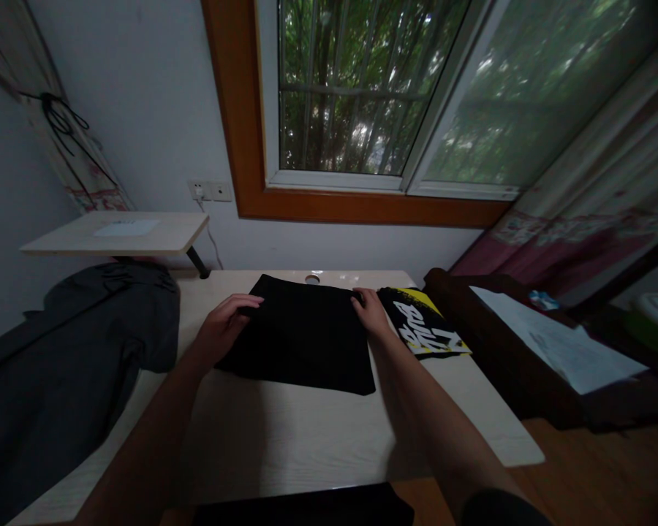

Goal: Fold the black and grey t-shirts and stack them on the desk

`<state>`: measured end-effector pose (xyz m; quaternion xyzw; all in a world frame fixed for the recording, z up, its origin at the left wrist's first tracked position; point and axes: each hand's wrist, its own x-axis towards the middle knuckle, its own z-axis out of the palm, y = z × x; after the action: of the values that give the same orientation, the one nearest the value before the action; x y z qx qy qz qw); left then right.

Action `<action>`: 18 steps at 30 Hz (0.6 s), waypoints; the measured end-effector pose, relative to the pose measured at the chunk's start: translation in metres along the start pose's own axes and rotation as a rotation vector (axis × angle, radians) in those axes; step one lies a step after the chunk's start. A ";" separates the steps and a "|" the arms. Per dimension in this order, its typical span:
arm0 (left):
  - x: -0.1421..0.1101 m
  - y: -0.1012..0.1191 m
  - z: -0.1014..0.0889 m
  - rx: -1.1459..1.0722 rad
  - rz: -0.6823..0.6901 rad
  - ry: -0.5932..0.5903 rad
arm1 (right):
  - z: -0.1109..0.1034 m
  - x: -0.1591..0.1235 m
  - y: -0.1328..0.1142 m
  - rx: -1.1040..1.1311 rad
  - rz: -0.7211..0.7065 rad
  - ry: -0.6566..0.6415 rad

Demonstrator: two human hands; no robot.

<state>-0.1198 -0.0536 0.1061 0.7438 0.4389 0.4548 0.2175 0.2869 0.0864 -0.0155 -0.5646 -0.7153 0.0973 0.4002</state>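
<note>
A folded black cloth (307, 336), roughly rectangular, lies on the pale wooden table (307, 438) in front of me. Its kind of garment cannot be made out. My left hand (227, 325) grips its left edge, with the fingers over the fabric. At its upper right corner, my right hand (370, 310) is closed on the edge, the fingers bent. Just right of that hand lies a folded black garment (425, 321) with yellow and white lettering, apart from the black cloth.
A heap of dark grey clothing (88, 351) covers the table's left side, below a small raised shelf (180, 237). Right of the table stands dark brown furniture (504, 365) with a paper sheet (559, 343) on it. A window (362, 95) is behind.
</note>
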 end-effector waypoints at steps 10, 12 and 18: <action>-0.068 -0.038 -0.032 -0.072 -0.287 0.079 | 0.003 0.001 0.002 -0.019 0.005 -0.036; -0.078 -0.049 -0.038 0.047 -0.341 0.138 | 0.002 0.000 0.000 -0.009 -0.007 -0.028; -0.082 -0.078 -0.037 0.245 -0.211 -0.027 | -0.003 -0.010 -0.009 0.030 -0.022 0.013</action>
<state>-0.2043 -0.0855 0.0278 0.7204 0.5640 0.3625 0.1775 0.2829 0.0735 -0.0131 -0.5513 -0.7173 0.0997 0.4142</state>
